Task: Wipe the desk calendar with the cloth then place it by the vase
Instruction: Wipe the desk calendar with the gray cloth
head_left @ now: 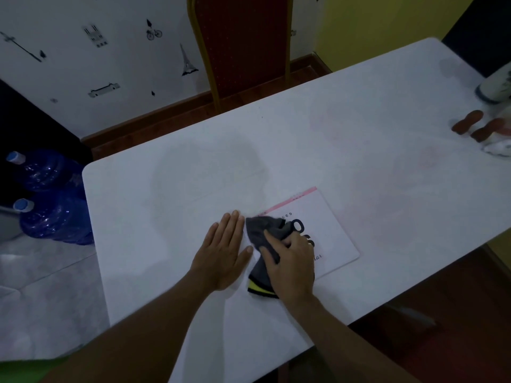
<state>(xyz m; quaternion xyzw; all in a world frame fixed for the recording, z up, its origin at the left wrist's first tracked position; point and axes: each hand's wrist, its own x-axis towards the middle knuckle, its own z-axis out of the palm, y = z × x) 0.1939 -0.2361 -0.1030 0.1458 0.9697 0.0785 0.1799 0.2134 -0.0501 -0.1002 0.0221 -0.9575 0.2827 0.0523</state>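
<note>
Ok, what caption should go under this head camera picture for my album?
Right hand rubs a dark cloth over the flat desk calendar while the left hand steadies it.

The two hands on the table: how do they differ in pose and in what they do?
The left hand lies flat and open, holding nothing; the right hand is curled, gripping the cloth. The left hand rests at the left edge of the calendar; the right hand is over its printed face. Both press down on the table.
</note>
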